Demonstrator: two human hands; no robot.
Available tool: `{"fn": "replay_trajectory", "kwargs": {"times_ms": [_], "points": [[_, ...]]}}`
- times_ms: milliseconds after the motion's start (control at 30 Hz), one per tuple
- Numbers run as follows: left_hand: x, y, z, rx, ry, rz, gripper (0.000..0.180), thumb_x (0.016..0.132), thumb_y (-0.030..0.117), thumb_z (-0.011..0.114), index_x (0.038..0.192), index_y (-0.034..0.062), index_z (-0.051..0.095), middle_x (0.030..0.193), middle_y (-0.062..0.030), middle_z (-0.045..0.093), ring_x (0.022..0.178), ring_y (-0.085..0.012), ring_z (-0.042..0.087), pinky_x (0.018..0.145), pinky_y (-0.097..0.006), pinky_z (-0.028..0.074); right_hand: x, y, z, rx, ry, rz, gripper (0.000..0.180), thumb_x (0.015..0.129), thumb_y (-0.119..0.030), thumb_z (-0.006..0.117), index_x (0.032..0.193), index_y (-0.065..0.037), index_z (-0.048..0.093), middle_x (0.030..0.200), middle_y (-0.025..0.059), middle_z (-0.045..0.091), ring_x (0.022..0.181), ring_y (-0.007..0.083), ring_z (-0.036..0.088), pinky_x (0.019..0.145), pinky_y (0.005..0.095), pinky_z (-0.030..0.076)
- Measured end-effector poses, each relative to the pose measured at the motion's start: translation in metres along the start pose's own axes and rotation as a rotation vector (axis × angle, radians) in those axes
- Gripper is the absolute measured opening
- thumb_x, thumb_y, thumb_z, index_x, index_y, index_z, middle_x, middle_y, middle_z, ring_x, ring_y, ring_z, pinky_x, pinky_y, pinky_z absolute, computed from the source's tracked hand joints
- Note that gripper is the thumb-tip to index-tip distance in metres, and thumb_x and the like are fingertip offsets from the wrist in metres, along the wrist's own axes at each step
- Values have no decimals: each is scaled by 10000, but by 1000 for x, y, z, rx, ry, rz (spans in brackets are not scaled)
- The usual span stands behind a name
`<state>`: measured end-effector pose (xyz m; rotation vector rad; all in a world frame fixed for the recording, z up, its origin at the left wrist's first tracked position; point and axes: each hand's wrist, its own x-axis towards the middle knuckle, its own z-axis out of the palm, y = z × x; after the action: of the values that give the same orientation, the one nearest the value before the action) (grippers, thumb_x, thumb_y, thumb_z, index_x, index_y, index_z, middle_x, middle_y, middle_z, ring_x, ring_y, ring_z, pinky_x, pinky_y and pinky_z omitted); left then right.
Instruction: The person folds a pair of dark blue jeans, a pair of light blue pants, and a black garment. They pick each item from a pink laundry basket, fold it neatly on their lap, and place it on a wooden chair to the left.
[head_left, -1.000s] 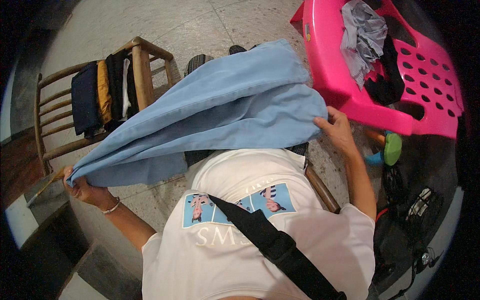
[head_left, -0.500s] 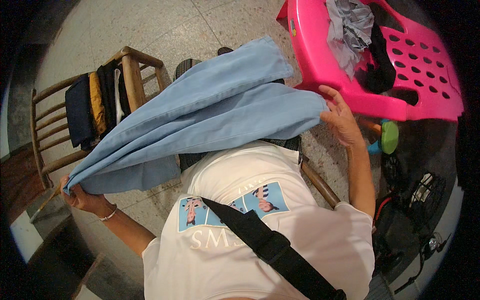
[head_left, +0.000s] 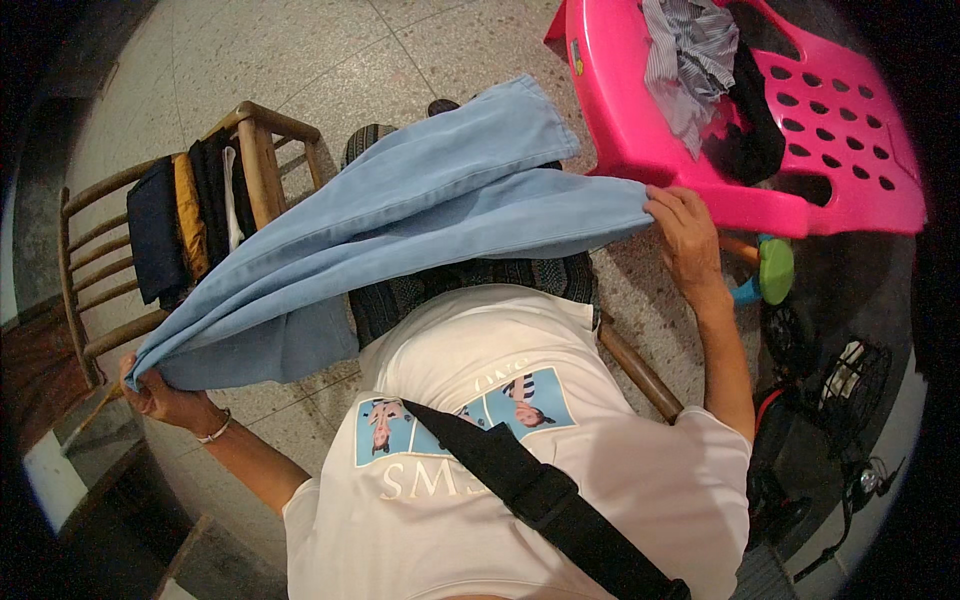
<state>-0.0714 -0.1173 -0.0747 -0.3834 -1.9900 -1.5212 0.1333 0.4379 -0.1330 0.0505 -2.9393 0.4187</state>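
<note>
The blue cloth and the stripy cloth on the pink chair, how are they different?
The blue cloth is plain light blue, while the striped cloth has grey and white stripes. The blue cloth is stretched between the left hand and right hand; the striped cloth lies crumpled on the pink chair. The blue cloth looks long, while the striped cloth is bunched up small. Both are soft fabric.

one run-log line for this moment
blue garment: spread between hands; left hand: grips left end; right hand: grips lower right end; pink chair: holds striped cloth, black cloth
</note>
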Motion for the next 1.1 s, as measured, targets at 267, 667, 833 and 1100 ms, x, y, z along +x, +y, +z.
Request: {"fn": "replay_trajectory", "kwargs": {"times_ms": [267, 667, 833, 1100], "points": [[5, -10, -13, -71, -75, 11, 146, 884, 177, 582, 982, 76, 619, 949, -43, 620, 799, -135, 589, 699, -287, 517, 30, -5, -22, 549, -352, 218, 181, 818, -45, 572, 983, 25, 545, 858, 138, 566, 784, 243, 557, 710, 307, 429], [3, -2, -9, -89, -35, -2, 154, 888, 179, 578, 997, 79, 622, 931, -43, 638, 788, -129, 605, 683, -287, 501, 72, 28, 82, 442, -34, -128, 237, 683, 27, 649, 908, -14, 590, 1227, 118, 527, 1073, 307, 527, 892, 362, 453], [2, -2, -7, -35, -20, 14, 156, 890, 178, 575, 1004, 81, 618, 934, -42, 634, 799, -133, 600, 688, -295, 501, 73, 35, 92, 511, -70, -94, 222, 696, 33, 644, 909, -18, 605, 1217, 127, 528, 1115, 312, 516, 916, 360, 444], [4, -11, -19, -3, 43, -35, 157, 901, 172, 557, 1006, 71, 616, 943, -44, 631, 796, -141, 589, 709, -315, 499, 74, 43, 49, 454, 9, -40, 230, 704, 56, 635, 919, -24, 613, 1101, 119, 563, 1047, 281, 552, 891, 344, 449]]}}
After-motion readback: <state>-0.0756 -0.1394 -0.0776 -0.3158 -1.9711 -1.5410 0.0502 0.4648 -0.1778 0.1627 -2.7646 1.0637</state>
